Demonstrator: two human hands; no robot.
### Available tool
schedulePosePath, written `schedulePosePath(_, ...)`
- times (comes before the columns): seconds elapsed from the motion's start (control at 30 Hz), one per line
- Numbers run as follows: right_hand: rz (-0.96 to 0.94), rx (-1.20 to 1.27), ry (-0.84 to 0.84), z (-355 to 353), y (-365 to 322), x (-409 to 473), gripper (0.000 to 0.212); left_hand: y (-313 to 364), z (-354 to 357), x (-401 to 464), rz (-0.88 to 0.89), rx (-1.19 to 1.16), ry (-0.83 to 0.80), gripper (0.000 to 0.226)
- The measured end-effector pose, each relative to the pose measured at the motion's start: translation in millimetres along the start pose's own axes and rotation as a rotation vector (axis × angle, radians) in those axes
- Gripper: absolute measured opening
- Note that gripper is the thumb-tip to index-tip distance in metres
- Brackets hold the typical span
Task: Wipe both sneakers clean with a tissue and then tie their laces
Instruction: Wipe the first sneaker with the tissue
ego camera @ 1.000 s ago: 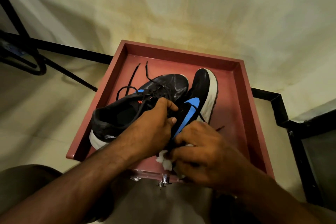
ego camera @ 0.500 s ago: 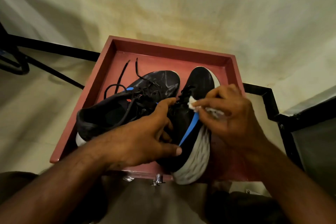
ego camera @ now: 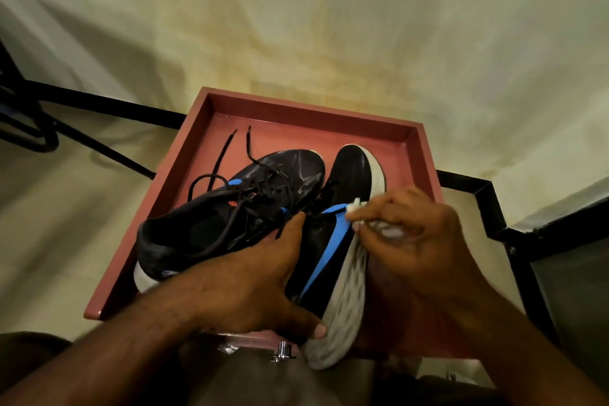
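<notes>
Two black sneakers lie in a reddish tray (ego camera: pixel 296 115). The left sneaker (ego camera: pixel 230 208) rests on its sole with its black laces (ego camera: pixel 227 155) loose and trailing toward the tray's back. The right sneaker (ego camera: pixel 333 254) is tipped on its side, showing a blue stripe and a white sole. My left hand (ego camera: pixel 250 280) grips this right sneaker around its heel and opening. My right hand (ego camera: pixel 405 234) pinches a crumpled white tissue (ego camera: pixel 356 204) and holds it against the shoe's side by the blue stripe and sole edge.
The tray stands on a low stand against a stained cream wall. Black metal bars (ego camera: pixel 99 105) run along the floor at left, and a black frame (ego camera: pixel 494 204) stands at right. A small metal knob (ego camera: pixel 281 351) sticks out at the tray's near edge.
My right hand carried the tissue from the sneaker's heel end up to its middle, then shifted a little along the side. The right sneaker got tipped onto its side, sole outward.
</notes>
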State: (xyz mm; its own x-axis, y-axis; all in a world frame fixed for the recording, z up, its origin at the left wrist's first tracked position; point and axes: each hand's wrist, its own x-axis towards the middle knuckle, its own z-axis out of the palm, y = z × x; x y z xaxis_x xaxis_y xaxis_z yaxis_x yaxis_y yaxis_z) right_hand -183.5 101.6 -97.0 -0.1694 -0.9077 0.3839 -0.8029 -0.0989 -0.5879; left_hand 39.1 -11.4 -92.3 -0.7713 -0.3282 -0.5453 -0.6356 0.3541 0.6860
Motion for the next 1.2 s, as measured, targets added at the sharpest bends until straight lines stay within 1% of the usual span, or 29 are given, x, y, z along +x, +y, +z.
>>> schedulePosePath(0.07,-0.111,0.144,-0.221,10.9,-25.0,-15.2,0.017,1.2,0.6,-0.6,0.017,0.014,0.016,0.133)
schedulePosePath(0.1,-0.173,0.172,-0.314,16.7,-34.8,-21.8,0.015,0.8,1.7,-0.5,0.024,0.020,0.034,0.129)
schedulePosePath(0.13,-0.218,0.168,-0.345,20.3,-36.1,-22.9,0.015,-0.4,2.0,-0.1,0.030,0.018,0.043,0.125)
schedulePosePath(0.17,-0.224,0.143,-0.316,21.5,-30.5,-18.6,0.016,-1.3,1.4,0.6,0.032,0.013,0.040,0.122)
schedulePosePath(0.2,-0.187,0.093,-0.232,19.3,-21.5,-12.4,0.016,-0.7,1.0,0.1,0.026,0.015,0.026,0.120)
schedulePosePath(0.27,-0.066,-0.007,-0.028,7.7,-3.2,0.9,0.016,1.9,-1.1,-1.0,0.010,0.055,0.010,0.126)
schedulePosePath(0.3,-0.027,-0.019,0.029,3.0,0.6,2.6,0.015,2.9,-1.3,-1.5,0.002,0.068,0.010,0.131)
schedulePosePath(0.33,-0.019,0.007,0.025,3.1,-0.7,0.6,0.015,4.1,-0.3,-1.8,-0.005,0.070,0.014,0.134)
schedulePosePath(0.37,-0.043,0.055,-0.039,5.8,-8.4,-3.0,0.014,5.7,0.1,-1.8,-0.002,0.063,0.020,0.136)
schedulePosePath(0.43,-0.155,0.116,-0.236,19.5,-30.4,-17.7,0.014,4.8,2.1,-1.2,0.017,0.038,0.029,0.130)
schedulePosePath(0.47,-0.214,0.097,-0.294,24.7,-35.1,-22.0,0.013,3.5,2.6,-0.6,0.021,0.031,0.028,0.128)
schedulePosePath(0.5,-0.242,0.072,-0.300,25.8,-33.6,-20.1,0.012,2.2,2.7,-0.3,0.016,0.033,0.022,0.129)
schedulePosePath(0.53,-0.224,0.044,-0.248,24.0,-26.0,-14.4,0.012,2.2,1.9,-0.5,0.003,0.046,0.016,0.135)
schedulePosePath(0.6,-0.115,-0.042,-0.040,12.4,-6.6,-0.3,0.014,5.6,-1.1,-1.4,-0.027,0.096,0.023,0.145)
schedulePosePath(0.63,-0.054,-0.085,0.039,6.7,0.2,2.7,0.014,7.7,-2.4,-1.7,-0.030,0.123,0.031,0.147)
schedulePosePath(0.67,-0.013,-0.100,0.070,4.5,2.5,1.1,0.015,8.6,-3.2,-1.6,-0.027,0.145,0.040,0.148)
schedulePosePath(0.7,-0.009,-0.072,0.047,5.9,-1.5,-3.3,0.015,8.8,-4.3,-1.8,-0.021,0.161,0.050,0.149)
schedulePosePath(0.73,-0.048,-0.021,-0.020,10.4,-10.9,-10.2,0.016,8.0,-5.6,-1.4,-0.014,0.168,0.057,0.149)
schedulePosePath(0.8,-0.195,0.057,-0.182,23.7,-34.9,-25.9,0.015,4.4,-7.8,-0.7,0.005,0.155,0.058,0.149)
schedulePosePath(0.83,-0.260,0.051,-0.220,27.4,-38.3,-28.7,0.013,2.0,-9.3,-0.5,0.014,0.149,0.060,0.148)
schedulePosePath(0.87,-0.287,0.027,-0.217,26.6,-35.6,-25.4,0.011,-0.2,-11.1,-0.4,0.022,0.150,0.067,0.148)
schedulePosePath(0.9,-0.261,-0.015,-0.168,22.8,-26.8,-19.3,0.011,-1.2,-12.9,-0.8,0.028,0.153,0.075,0.148)
schedulePosePath(1.0,-0.030,-0.164,0.053,2.0,2.2,-4.2,0.015,0.6,-15.2,-3.3,0.048,0.144,0.088,0.145)
schedulePosePath(1.03,0.019,-0.190,0.093,-1.5,5.2,-5.3,0.015,1.5,-14.4,-3.8,0.057,0.151,0.089,0.144)
schedulePosePath(1.07,0.034,-0.176,0.089,-0.9,1.6,-8.6,0.015,2.6,-13.5,-3.7,0.064,0.166,0.087,0.143)
schedulePosePath(1.13,-0.056,-0.062,-0.042,10.8,-20.1,-19.1,0.013,3.0,-11.5,-1.6,0.074,0.188,0.079,0.142)
schedulePosePath(1.2,-0.214,0.003,-0.207,24.5,-38.9,-29.5,0.012,2.1,-11.3,0.1,0.079,0.185,0.069,0.142)
